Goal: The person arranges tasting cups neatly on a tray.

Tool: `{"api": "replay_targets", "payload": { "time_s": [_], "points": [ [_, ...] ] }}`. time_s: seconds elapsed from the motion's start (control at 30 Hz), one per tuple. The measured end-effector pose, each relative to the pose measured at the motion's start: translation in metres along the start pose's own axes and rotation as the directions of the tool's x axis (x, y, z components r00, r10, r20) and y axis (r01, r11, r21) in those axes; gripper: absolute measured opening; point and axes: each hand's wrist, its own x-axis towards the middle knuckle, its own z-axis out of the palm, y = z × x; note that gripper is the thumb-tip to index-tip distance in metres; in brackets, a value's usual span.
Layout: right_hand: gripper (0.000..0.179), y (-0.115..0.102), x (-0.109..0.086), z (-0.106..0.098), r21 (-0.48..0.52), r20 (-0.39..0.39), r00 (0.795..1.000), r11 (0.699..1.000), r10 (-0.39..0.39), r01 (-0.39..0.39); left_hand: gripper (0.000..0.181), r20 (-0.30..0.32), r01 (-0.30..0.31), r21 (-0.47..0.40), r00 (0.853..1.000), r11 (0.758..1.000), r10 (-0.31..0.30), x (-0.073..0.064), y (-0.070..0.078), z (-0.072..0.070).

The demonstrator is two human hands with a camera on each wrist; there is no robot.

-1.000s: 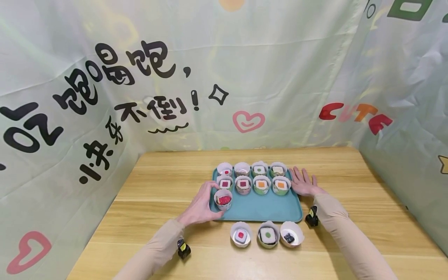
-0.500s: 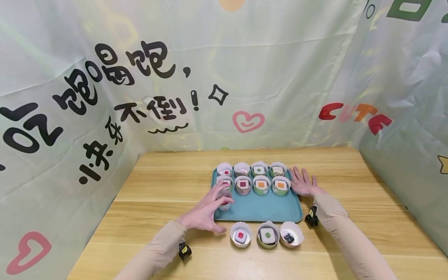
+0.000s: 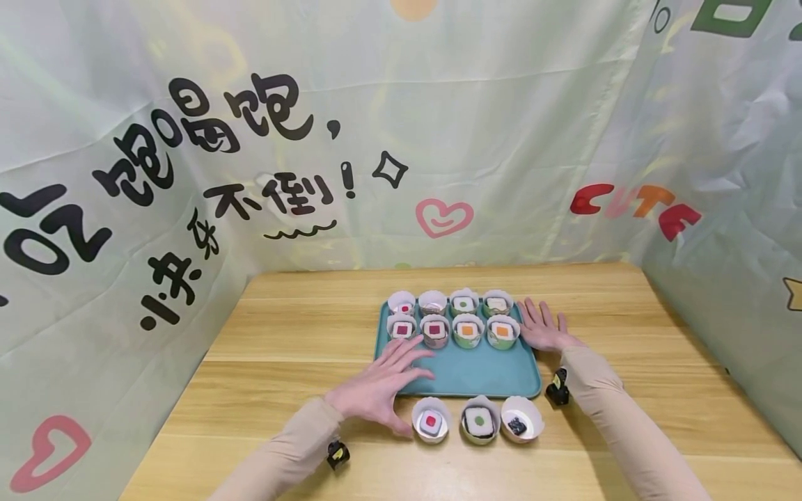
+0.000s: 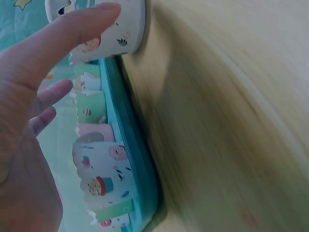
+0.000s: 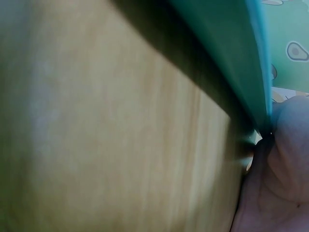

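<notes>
My left hand (image 3: 383, 387) is spread above the front left of a teal tray (image 3: 482, 379), holding nothing. Its thumb comes close to a white paper cup (image 3: 438, 435) on the table, with a red-centred piece of toy sushi (image 3: 431, 422) inside; whether they touch, I cannot tell. Under that hand, the cup at the tray's front left is hidden in the head view, but the left wrist view shows a white cup with cupcake prints (image 4: 104, 171) there. Fingers spread, my right hand (image 3: 544, 329) rests against the tray's right edge.
Two rows of paper cups with toy sushi fill the tray's back half, among them one with an orange-centred piece (image 3: 468, 330). Beside the red-centred one on the table stand a green-centred cup (image 3: 480, 437) and one with a small black piece (image 3: 517, 425).
My left hand has let go of the cup with the red piece on the tray's front left. It has moved right and nearer, towards the cups on the table. The right hand stays put.
</notes>
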Motion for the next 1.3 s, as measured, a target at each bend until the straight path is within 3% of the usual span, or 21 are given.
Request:
{"api": "replay_targets", "payload": {
  "time_s": [0.2,0.5,0.83,1.07,1.3],
  "points": [
    [0.107,0.001,-0.001,0.000,0.010,-0.002,1.000,1.000,-0.004,0.005,0.090,0.043,-0.022,0.056,0.999,0.998,0.019,0.006,0.006,0.002],
    [0.110,0.002,0.000,0.002,0.015,-0.002,1.000,1.000,-0.003,0.003,0.081,0.049,-0.078,0.071,0.996,0.994,0.075,0.014,0.013,0.002],
    [0.113,0.000,-0.001,0.001,0.017,-0.001,1.000,1.000,-0.001,0.001,0.073,0.095,-0.084,0.094,0.993,0.992,0.075,0.021,0.017,0.006],
    [0.098,-0.004,-0.004,-0.003,0.036,0.004,1.000,0.999,0.006,-0.006,0.069,0.138,-0.059,0.110,0.990,0.992,0.044,0.024,0.020,0.007],
    [0.098,-0.004,-0.004,-0.003,0.031,0.010,1.000,1.000,0.007,-0.007,0.066,0.164,-0.053,0.129,0.986,0.990,0.031,0.028,0.024,0.008]
  ]
}}
